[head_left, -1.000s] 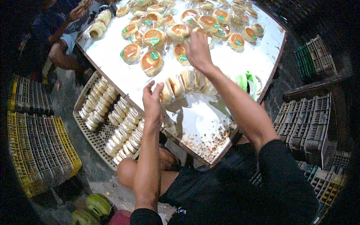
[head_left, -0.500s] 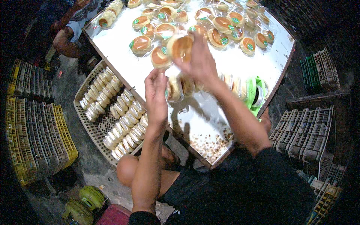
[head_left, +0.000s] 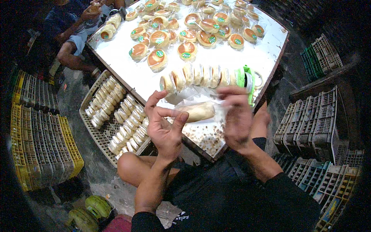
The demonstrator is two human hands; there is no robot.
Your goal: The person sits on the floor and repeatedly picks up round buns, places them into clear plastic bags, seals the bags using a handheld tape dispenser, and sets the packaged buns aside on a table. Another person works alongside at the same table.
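Between my hands, over the near part of the white table (head_left: 106, 50), is a pale round bun (head_left: 201, 112) seen edge-on in clear plastic wrap. My left hand (head_left: 166, 129) pinches the bun's left end between thumb and fingers. My right hand (head_left: 236, 116) is beside its right end, smeared by motion, so its grip cannot be made out. Just beyond stands a row of wrapped buns (head_left: 198, 75) on edge, ending at a green tape dispenser (head_left: 247, 83). Farther off, many brown-topped wrapped buns (head_left: 187, 51) with green labels lie scattered.
A plastic crate (head_left: 101, 133) of wrapped buns in rows stands at the table's left. Stacked crates line the left (head_left: 44, 143) and right (head_left: 307, 123). Another person (head_left: 67, 25) sits at the far left. Green gas cylinders (head_left: 97, 207) stand lower left. Brown crumbs dot the table's near corner.
The bun, earlier held flat in my right hand over the table, is now edge-on and nearer to me between both hands. My left hand has closed on its end. The whole view has shifted.
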